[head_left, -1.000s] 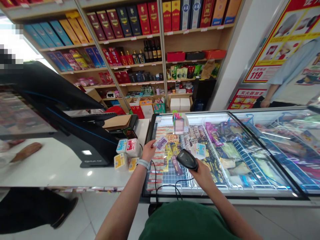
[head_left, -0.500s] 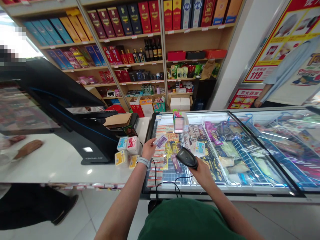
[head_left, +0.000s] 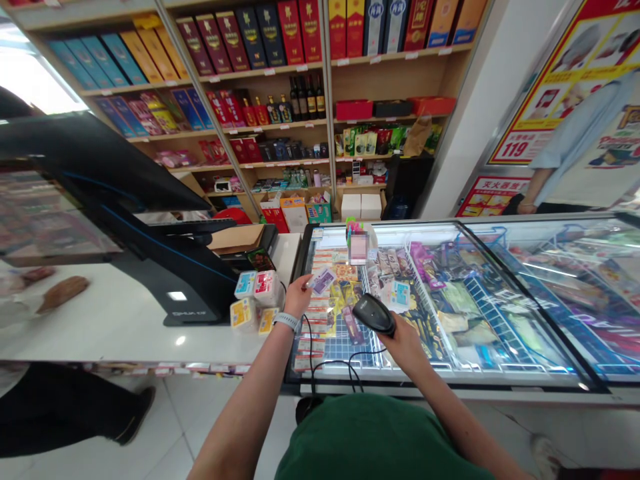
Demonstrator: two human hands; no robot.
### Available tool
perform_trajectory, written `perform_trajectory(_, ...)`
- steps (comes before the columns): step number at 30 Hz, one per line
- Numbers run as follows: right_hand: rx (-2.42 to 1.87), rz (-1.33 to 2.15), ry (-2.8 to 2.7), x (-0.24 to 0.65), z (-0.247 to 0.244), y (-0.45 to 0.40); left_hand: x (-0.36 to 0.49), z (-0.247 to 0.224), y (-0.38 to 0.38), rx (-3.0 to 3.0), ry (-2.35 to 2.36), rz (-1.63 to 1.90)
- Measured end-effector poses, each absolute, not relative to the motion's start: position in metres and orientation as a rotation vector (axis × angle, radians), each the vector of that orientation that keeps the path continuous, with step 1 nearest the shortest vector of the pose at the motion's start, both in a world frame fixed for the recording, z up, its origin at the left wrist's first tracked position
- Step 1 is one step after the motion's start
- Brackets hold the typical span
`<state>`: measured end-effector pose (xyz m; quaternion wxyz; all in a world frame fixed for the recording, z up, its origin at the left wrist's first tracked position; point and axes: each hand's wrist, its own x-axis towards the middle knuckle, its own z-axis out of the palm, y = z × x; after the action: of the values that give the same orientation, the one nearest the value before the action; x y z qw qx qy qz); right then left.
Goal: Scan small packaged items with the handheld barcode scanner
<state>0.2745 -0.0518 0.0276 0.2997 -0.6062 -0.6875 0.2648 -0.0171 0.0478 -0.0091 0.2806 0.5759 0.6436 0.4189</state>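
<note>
Closed around the handle of a black barcode scanner (head_left: 373,313), my right hand (head_left: 403,340) is over the glass top of a chest freezer. My left hand (head_left: 299,297) pinches a small, clear pack with a purple-and-white label (head_left: 323,280), to the left of the scanner. A similar pack with a blue label (head_left: 401,295) lies on the glass, just beyond my right hand. The scanner's black cable (head_left: 335,365) loops over the freezer's near side. Near my left wrist, several small tubs with yellow, blue and red labels (head_left: 267,287) are stacked on the white counter.
A black checkout monitor (head_left: 190,280) stands on the white counter (head_left: 125,333) at left, where another person's hand (head_left: 65,291) rests. Frozen goods show under the freezer glass (head_left: 480,300). A person in a light shirt (head_left: 575,147) stands beyond it. Shelves with boxes (head_left: 250,40) line the back.
My hands, the scanner and the purple-labelled pack hold almost still. The other person's hand on the counter has shifted slightly, and a shoe now shows at the lower right.
</note>
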Motion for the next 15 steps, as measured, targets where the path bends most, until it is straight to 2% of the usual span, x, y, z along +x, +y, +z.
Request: perform_trajectory(15, -1.627, 0.706, -1.853, 0.2756, 0.0198, -0.0485, -0.0151, -0.0046, 0.0479, 1.520, 1.720, 1.094)
